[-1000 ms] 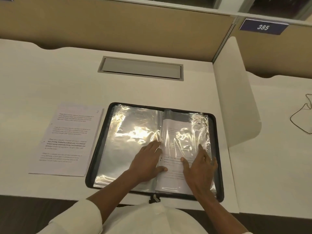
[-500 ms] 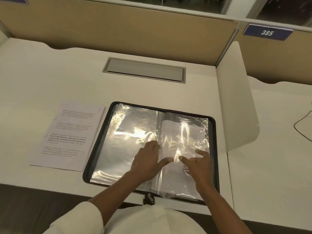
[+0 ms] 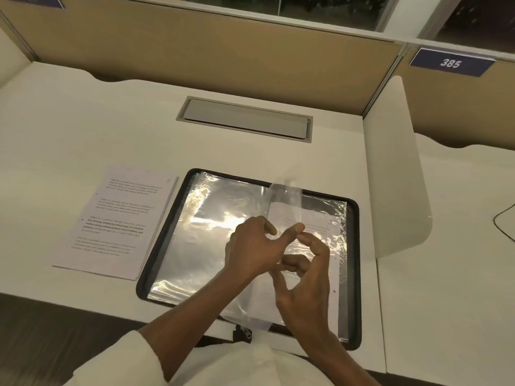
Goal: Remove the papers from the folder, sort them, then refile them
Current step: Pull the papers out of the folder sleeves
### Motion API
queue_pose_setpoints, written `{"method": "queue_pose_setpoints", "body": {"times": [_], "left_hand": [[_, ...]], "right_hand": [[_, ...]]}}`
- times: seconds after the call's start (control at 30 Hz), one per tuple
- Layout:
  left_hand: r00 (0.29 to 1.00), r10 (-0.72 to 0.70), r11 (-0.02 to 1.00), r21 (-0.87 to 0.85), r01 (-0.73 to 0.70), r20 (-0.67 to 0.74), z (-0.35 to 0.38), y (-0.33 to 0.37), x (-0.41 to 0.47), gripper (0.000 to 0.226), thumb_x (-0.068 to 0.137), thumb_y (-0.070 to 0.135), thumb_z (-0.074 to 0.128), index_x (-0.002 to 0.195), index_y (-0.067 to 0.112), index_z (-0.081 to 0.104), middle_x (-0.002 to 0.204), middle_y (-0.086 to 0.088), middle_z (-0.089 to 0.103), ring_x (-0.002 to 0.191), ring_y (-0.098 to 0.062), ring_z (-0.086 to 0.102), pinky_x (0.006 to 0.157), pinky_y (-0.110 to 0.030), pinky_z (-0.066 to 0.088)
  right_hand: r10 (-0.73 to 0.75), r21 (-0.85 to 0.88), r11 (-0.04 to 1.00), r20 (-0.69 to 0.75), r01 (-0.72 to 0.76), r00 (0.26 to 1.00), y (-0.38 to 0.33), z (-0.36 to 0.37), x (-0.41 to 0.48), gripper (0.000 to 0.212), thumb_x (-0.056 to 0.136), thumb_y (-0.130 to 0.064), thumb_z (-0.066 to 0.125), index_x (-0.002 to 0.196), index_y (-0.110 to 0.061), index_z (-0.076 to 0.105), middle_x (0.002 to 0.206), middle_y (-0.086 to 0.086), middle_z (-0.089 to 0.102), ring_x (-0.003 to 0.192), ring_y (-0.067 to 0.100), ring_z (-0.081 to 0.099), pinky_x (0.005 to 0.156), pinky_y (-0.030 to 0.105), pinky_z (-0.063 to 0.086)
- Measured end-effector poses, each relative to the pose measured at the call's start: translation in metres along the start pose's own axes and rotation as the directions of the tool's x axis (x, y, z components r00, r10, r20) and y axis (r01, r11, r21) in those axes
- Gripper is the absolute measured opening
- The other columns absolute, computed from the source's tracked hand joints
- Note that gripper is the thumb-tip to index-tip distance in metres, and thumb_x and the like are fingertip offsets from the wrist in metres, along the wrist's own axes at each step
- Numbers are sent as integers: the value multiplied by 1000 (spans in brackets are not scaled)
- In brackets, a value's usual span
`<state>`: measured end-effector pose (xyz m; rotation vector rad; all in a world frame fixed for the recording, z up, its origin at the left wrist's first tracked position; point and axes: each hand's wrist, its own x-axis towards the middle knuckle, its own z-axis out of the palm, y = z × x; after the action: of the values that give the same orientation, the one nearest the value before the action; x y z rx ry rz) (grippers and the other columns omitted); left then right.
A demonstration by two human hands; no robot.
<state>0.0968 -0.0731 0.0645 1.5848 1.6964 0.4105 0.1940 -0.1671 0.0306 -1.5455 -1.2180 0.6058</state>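
The folder [image 3: 163,238] lies open on the white desk [image 3: 83,129], right at the near edge, with its zip pull [image 3: 242,331] hanging over the front. Just to its left is a squared stack of printed papers [image 3: 117,218], close to the black rim. Beyond the folder, a grey cable hatch [image 3: 245,121] is set flush into the desk. On the right, a white divider [image 3: 395,176] fences the desk off from the next one, where a thin cable [image 3: 501,221] curls. A plate reading 385 [image 3: 450,63] hangs on the back panel.

Both forearms cross the near half of the folder and hide much of its middle. One clear pocket [image 3: 287,199] stands up from the spine, and glare blurs the text of the sheet [image 3: 315,221] filed in the right half.

The right hand [image 3: 306,280] is curled, pinching the raised pocket. The left hand [image 3: 250,246] has its fingers bent and its thumb stretched out to meet the right forefinger at the plastic — whether it actually grips I cannot tell.

Half a second ago both hands lay low on the pages — the left flat on the left half — and every pocket lay down. Now both hands are lifted and one pocket is upright. The stack of papers has not moved.
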Motion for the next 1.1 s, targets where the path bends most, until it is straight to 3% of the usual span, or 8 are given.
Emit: {"method": "queue_pose_setpoints", "body": {"times": [0.1,0.2,0.33,0.47,0.67,0.87,1.0,1.1], "left_hand": [[999,-31,998,52,30,22,-14,3,1,63,72,90,66,95,32,68,92,19,70,87,-2,67,87,-39,57],[999,-46,996,74,44,23,-24,4,2,57,76,83,71,95,30,68,89,17,70,86,-3,67,90,-42,58],[995,-67,990,125,58,71,-34,8,-5,72,68,92,66,104,30,65,92,18,66,88,-3,64,88,-38,57],[999,-15,984,175,24,-52,-42,3,-3,40,87,63,76,107,30,74,97,15,74,86,-6,70,82,-32,56],[986,-11,962,266,56,-167,-68,-19,13,14,95,34,73,108,30,74,101,11,77,85,-12,72,80,-32,58],[942,-158,909,329,256,-296,-99,-67,42,10,93,22,70,96,31,74,98,0,76,86,-26,71,77,-39,59],[903,-247,884,300,358,-351,-106,-103,62,23,93,20,77,75,32,67,89,-4,74,76,-26,66,66,-36,52],[896,-282,857,329,395,-343,-101,-119,70,5,96,26,75,91,23,75,96,-8,75,86,-34,71,72,-39,54]], "right_hand": [[14,103,995,31,-17,999,-8,7,0,98,76,6,88,154,-13,32,153,8,48,100,14,75,86,29,63],[28,152,988,75,-39,997,-15,11,-1,105,78,8,87,160,-14,25,160,-21,39,105,17,75,89,40,64],[14,204,978,131,-41,991,-23,14,1,118,77,8,88,164,-20,15,167,-23,28,116,9,71,93,39,63],[-82,201,978,171,47,982,-34,13,9,118,75,7,90,163,-1,11,146,-52,37,114,5,71,93,39,63],[-29,183,983,142,3,989,-28,12,20,97,86,-11,84,163,-14,25,146,-29,55,114,10,72,87,40,65],[28,-51,999,173,-20,984,35,-1,46,74,91,-19,82,154,-21,45,150,-7,55,118,12,68,83,19,60],[212,-435,895,208,-104,955,97,-20,61,76,93,-47,76,156,-32,37,161,-5,42,136,19,54,107,49,53],[243,-645,764,232,-38,942,130,-35,76,80,92,-56,71,157,-22,37,167,3,35,151,27,36,118,56,40]]}}
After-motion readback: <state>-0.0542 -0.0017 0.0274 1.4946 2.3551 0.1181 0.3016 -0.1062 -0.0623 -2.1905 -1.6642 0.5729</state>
